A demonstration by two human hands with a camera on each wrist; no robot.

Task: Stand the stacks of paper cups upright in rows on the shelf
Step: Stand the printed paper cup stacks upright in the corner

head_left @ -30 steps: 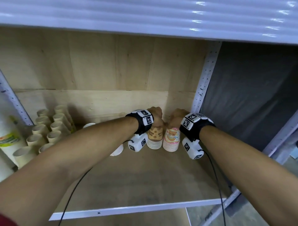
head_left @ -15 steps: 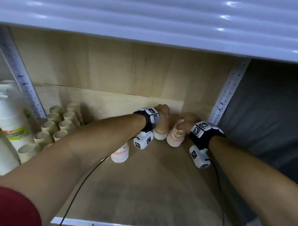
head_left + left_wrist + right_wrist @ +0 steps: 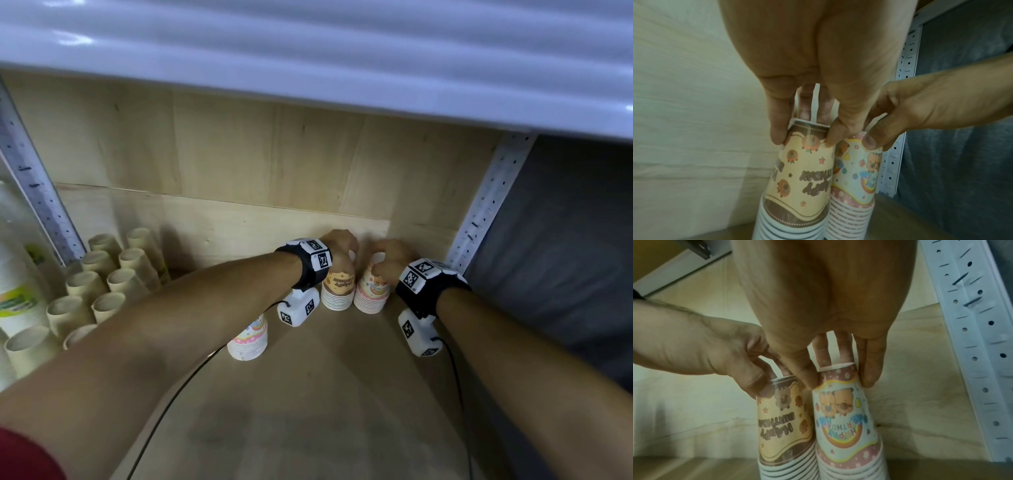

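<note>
Two stacks of printed paper cups stand upside down, side by side, at the back right of the wooden shelf (image 3: 308, 394). My left hand (image 3: 337, 246) grips the top of the orange-and-brown stack (image 3: 337, 291) (image 3: 803, 175) (image 3: 783, 423) from above with fingers and thumb. My right hand (image 3: 387, 263) grips the top of the pink rainbow stack (image 3: 371, 294) (image 3: 846, 423) (image 3: 857, 175) the same way. The two stacks touch each other. A third printed stack (image 3: 248, 339) stands alone to the front left, partly behind my left forearm.
Several plain tan cup stacks (image 3: 102, 284) stand in rows at the shelf's left. White packaged cups (image 3: 17, 274) lie beyond the left post. A perforated metal post (image 3: 486, 202) rises just right of the pink stack. An upper shelf (image 3: 308, 51) hangs overhead.
Both stacks have gone from tilted to upright against the back right corner. My hands stay on their tops, and the head view has moved closer.
</note>
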